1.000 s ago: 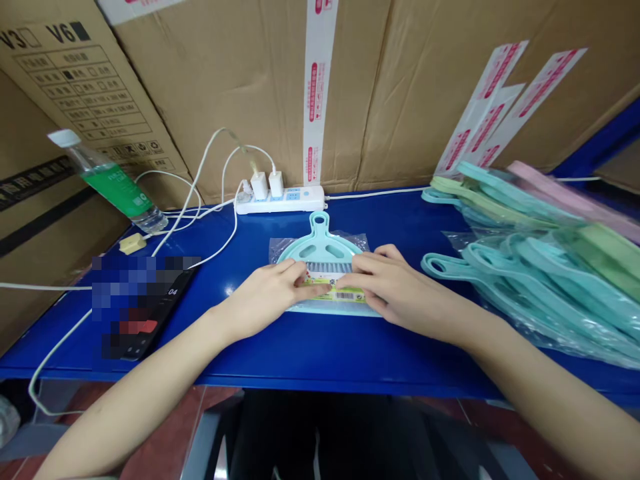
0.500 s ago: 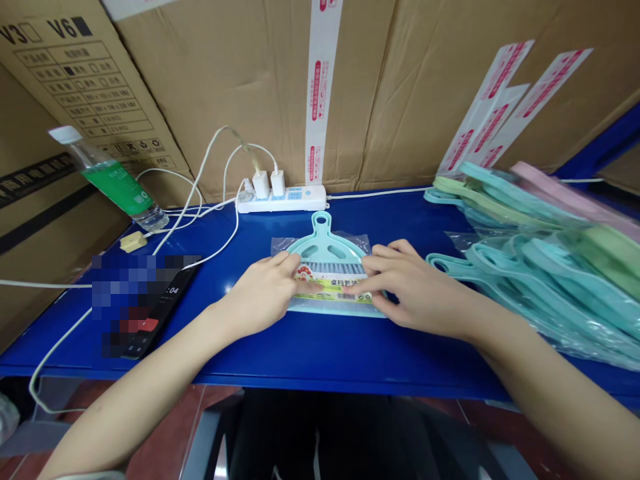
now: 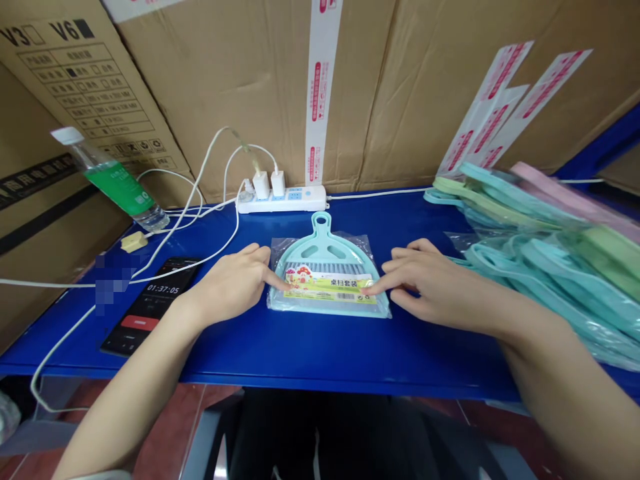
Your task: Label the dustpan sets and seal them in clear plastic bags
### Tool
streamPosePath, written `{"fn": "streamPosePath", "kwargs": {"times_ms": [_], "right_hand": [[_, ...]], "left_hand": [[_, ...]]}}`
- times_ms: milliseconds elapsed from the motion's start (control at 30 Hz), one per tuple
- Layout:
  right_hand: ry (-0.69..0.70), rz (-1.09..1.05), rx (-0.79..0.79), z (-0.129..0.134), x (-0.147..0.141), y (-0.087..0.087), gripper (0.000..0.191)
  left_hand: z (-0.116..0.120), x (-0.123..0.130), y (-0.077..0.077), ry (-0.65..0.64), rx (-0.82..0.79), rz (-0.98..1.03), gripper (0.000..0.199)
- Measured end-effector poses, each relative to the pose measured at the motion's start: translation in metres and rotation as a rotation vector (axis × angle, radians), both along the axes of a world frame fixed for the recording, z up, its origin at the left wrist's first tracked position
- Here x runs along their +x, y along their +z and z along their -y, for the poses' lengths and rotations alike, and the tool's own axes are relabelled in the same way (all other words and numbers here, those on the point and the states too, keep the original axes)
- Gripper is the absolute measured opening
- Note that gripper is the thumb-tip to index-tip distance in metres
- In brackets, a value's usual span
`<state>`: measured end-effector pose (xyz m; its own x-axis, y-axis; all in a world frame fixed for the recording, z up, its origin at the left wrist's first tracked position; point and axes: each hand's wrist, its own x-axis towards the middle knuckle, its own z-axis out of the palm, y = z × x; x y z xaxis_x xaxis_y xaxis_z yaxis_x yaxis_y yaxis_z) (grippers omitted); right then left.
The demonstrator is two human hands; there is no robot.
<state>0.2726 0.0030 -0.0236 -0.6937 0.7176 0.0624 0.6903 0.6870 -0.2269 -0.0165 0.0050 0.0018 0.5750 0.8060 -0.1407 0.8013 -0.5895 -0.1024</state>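
A light-blue dustpan point(image 3: 324, 243) with a grey-bristled brush point(image 3: 325, 269) lies flat in a clear plastic bag, its handle pointing away from me. Across its front sits a yellow and white label point(image 3: 325, 287) with a red mushroom picture. My left hand point(image 3: 233, 283) rests its outstretched index finger on the label's left end, the other fingers curled loosely. At the label's right end, the index finger of my right hand point(image 3: 427, 287) touches down, with its fingers apart. Neither hand grips anything.
On the right lies a pile of bagged dustpan sets point(image 3: 560, 267) in blue, green and pink. A phone point(image 3: 155, 300) showing a timer, white cables, a tilted water bottle point(image 3: 120, 190) and a power strip point(image 3: 300, 198) are left and behind. Cardboard boxes point(image 3: 240, 73) wall the back.
Both hands have moved outward along the label, the left to the left and the right to the right, uncovering more of it. The dustpan set stays in place.
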Motion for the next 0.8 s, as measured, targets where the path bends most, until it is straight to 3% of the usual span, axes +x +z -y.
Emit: {"fn": "streamPosePath", "kwargs": {"times_ms": [267, 433, 600, 800], "right_hand": [[-0.06, -0.027, -0.015, -0.001, 0.002, 0.002, 0.04], [-0.099, -0.024, 0.021, 0.002, -0.006, 0.002, 0.033], [-0.128, -0.065, 0.048, 0.002, -0.015, -0.002, 0.046], [-0.199, -0.057, 0.119, 0.001, -0.027, -0.009, 0.054]], "left_hand": [[-0.001, -0.003, 0.003, 0.062, -0.02, 0.027, 0.055], [0.0, 0.003, -0.003, 0.056, 0.049, 0.059, 0.042], [0.002, 0.012, -0.014, -0.001, 0.122, 0.062, 0.025], [0.003, 0.018, -0.023, 0.045, 0.208, 0.115, 0.047]]}}
